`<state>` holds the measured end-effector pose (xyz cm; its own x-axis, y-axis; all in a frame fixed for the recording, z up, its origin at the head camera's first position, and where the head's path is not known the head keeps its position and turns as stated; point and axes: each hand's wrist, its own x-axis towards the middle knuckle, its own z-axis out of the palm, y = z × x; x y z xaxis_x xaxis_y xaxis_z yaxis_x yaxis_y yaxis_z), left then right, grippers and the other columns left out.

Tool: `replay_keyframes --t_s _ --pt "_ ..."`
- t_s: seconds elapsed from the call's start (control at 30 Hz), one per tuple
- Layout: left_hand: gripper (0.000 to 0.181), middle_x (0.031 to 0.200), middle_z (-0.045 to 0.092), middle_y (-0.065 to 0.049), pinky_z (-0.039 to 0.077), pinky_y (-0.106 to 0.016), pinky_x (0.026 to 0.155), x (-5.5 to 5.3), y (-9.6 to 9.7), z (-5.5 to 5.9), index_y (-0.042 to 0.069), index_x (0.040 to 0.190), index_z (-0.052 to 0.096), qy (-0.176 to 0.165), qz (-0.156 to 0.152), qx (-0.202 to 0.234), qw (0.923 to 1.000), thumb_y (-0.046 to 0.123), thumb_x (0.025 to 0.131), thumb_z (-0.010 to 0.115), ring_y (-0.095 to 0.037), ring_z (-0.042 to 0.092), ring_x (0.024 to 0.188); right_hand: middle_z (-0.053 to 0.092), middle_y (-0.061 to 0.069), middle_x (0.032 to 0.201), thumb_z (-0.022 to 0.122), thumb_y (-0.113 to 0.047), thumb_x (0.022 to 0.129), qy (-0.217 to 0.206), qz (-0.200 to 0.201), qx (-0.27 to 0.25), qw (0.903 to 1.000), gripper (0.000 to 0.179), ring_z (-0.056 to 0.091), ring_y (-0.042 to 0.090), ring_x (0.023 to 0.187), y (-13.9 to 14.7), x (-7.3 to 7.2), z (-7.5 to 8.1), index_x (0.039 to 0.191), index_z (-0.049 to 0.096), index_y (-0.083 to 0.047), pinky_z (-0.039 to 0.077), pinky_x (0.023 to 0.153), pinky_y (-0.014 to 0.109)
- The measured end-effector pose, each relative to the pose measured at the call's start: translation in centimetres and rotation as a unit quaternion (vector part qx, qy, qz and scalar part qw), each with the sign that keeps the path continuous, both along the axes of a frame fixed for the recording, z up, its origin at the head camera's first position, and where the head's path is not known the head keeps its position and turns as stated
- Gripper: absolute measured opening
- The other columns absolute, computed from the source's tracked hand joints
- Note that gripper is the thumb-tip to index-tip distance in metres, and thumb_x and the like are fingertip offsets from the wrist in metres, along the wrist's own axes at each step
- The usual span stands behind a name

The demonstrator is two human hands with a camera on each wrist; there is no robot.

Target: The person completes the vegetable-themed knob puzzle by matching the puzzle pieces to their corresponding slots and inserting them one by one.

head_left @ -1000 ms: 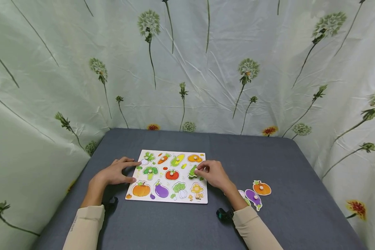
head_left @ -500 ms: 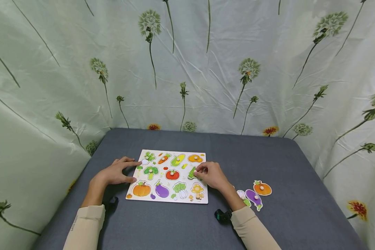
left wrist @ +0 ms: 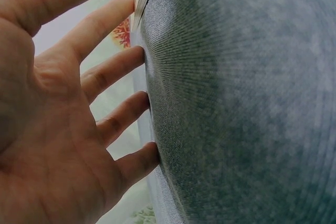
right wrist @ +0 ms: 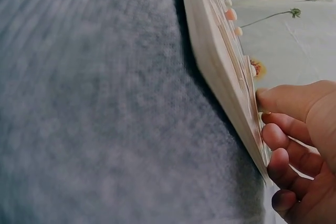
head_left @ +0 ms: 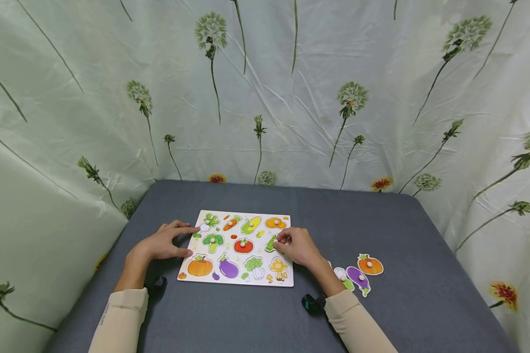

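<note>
A white vegetable knob puzzle board lies on the table. On its left edge my left hand rests with thumb and index finger spread; the left wrist view shows the other fingers stretched out at the cloth. At the board's right side, the thumb and fingers of my right hand pinch a green puzzle piece close over the board. The hand covers part of this piece. In the right wrist view the thumb is right at the board's top surface. Knobbed pieces such as the tomato and broccoli sit in the board.
Right of the board lie loose knobbed pieces: a pumpkin, an eggplant and a white-and-green piece partly behind the right forearm. Dark grey cloth covers the table. A flower-print curtain hangs behind it.
My right hand has shifted slightly left with the green puzzle piece, and its forearm uncovers more of the white-and-green piece. The left hand stays in place.
</note>
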<state>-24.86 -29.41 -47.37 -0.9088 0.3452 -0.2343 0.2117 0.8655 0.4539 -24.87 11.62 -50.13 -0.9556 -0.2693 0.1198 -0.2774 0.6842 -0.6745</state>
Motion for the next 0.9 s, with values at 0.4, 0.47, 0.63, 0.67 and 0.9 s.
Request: replay_keyframes --t_s 0.4,0.47,0.63,0.67,0.9 --pt "0.078 0.153 0.041 -0.024 0.037 -0.075 0.102 -0.21 -0.07 -0.30 0.019 0.150 0.056 0.000 -0.003 0.004 1.0000 0.048 0.082 0.079 -0.048 0.036 0.133 0.061 -0.007 0.075 0.082 -0.021 0.086 0.009 0.001 0.026 0.9996 0.010 0.051 0.008 0.069 -0.26 -0.24 -0.07 0.082 0.074 -0.016 0.043 0.067 0.026" --pt "0.079 0.153 0.041 -0.025 0.037 -0.074 0.102 -0.21 -0.09 -0.30 0.018 0.150 0.055 0.001 -0.003 0.003 1.0000 0.048 0.082 0.079 -0.048 0.036 0.133 0.062 -0.007 0.075 0.082 -0.022 0.086 0.012 0.004 0.029 0.9995 0.010 0.051 0.008 0.069 -0.28 -0.25 -0.09 0.083 0.074 -0.016 0.043 0.068 0.026" --pt "0.081 0.154 0.041 -0.025 0.037 -0.074 0.102 -0.24 -0.11 -0.31 0.018 0.152 0.054 0.003 -0.003 0.001 1.0000 0.050 0.081 0.079 -0.049 0.036 0.133 0.063 -0.007 0.076 0.084 -0.021 0.086 0.005 0.004 0.015 0.9999 0.010 0.051 0.009 0.068 -0.27 -0.10 -0.03 0.086 0.076 -0.014 0.042 0.066 0.025" --pt "0.082 0.154 0.041 -0.025 0.037 -0.074 0.102 -0.25 -0.10 -0.33 0.018 0.152 0.053 0.003 -0.003 0.000 1.0000 0.050 0.081 0.079 -0.049 0.036 0.134 0.063 -0.007 0.076 0.084 -0.021 0.086 0.002 0.003 0.012 0.9999 0.011 0.051 0.009 0.068 -0.25 -0.05 -0.01 0.087 0.076 -0.014 0.042 0.065 0.025" --pt "0.082 0.155 0.040 -0.025 0.036 -0.075 0.103 -0.28 -0.02 -0.44 0.018 0.153 0.051 0.005 -0.006 -0.006 1.0000 0.050 0.082 0.078 -0.050 0.035 0.135 0.063 -0.006 0.078 0.084 -0.019 0.086 -0.011 -0.006 -0.007 0.9999 0.015 0.050 0.011 0.067 -0.20 0.20 0.01 0.097 0.077 -0.011 0.040 0.063 0.024"
